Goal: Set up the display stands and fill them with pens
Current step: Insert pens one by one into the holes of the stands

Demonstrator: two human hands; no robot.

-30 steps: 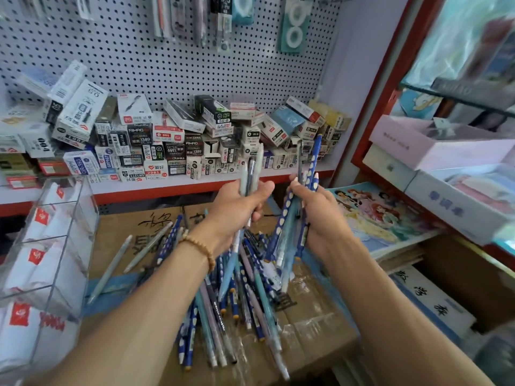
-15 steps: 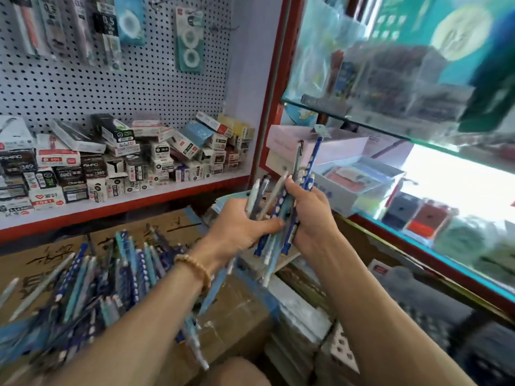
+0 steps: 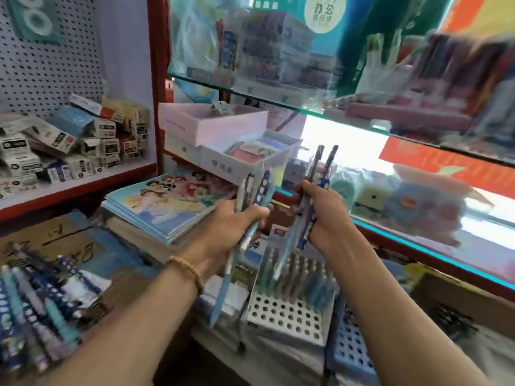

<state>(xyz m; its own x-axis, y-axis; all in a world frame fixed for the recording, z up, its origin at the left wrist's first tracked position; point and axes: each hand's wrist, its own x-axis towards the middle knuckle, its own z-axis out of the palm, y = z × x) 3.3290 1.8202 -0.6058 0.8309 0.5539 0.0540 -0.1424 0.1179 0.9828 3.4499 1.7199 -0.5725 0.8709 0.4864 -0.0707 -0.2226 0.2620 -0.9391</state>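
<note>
Because the perforated stand [image 3: 287, 316] is waiting just below, pens are being gripped upright in the left hand [image 3: 237, 218] and right hand [image 3: 323, 215], probably ready for loading.

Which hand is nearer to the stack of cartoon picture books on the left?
Left. The left hand, gripping a bunch of pens, hovers just right of the picture books. The right hand, holding its own pens, is farther right, above the perforated stand.

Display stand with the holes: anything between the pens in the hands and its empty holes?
Nothing visible blocks it. Both bundles, in the left hand and right hand, hang above the display stand, whose front holes are open; pens fill its back rows.
</note>
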